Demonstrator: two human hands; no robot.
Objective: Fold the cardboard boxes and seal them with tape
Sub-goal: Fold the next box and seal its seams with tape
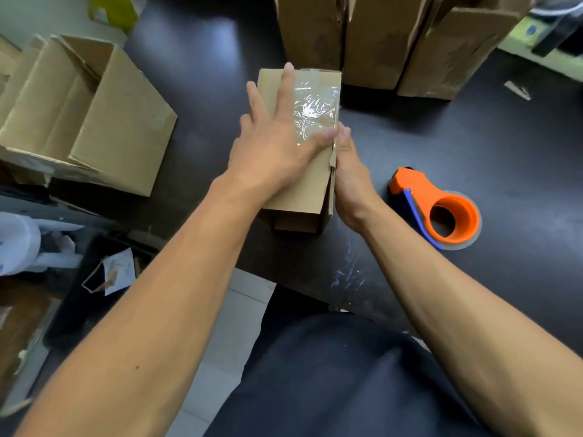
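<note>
A small brown cardboard box (303, 187) lies on the dark table, its near end open. A strip of clear, wrinkled tape (315, 105) runs along its top face. My left hand (277, 143) lies flat on that face with fingers spread, the thumb pressing the tape by the right edge. My right hand (350, 175) is against the box's right side, fingers straight along the wall. An orange tape dispenser (441, 209) with a blue blade arm rests on the table to the right of the box, untouched.
An open, larger cardboard box (104, 118) sits at the left. Several tall cardboard boxes (372, 39) stand at the back. The dark table (504, 146) ends just in front of my lap. Clutter and paper lie on the floor at the lower left.
</note>
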